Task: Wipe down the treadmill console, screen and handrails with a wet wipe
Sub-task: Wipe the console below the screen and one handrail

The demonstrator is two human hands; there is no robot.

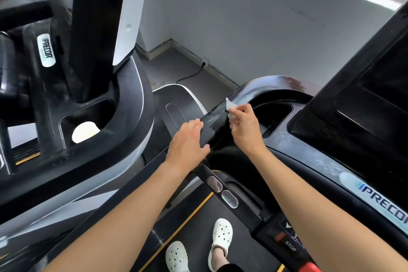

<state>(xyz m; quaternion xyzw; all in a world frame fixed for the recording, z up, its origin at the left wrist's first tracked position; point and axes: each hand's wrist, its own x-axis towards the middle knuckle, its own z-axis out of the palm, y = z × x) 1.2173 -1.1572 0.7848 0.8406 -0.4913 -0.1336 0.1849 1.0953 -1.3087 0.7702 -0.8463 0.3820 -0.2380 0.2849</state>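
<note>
I stand on a black treadmill. Its console runs to the right, with the dark screen rising above it. My right hand pinches a small white wet wipe and presses it on the curved black left handrail at the console's left corner. Wet streaks show on the rail around the wipe. My left hand lies on top of the same handrail a little nearer to me, thumb along the inner side.
A second treadmill stands close on the left, a white object in its cup holder. A grey wall, a floor socket and cable lie ahead. My feet in white clogs stand on the belt. A red stop control sits lower right.
</note>
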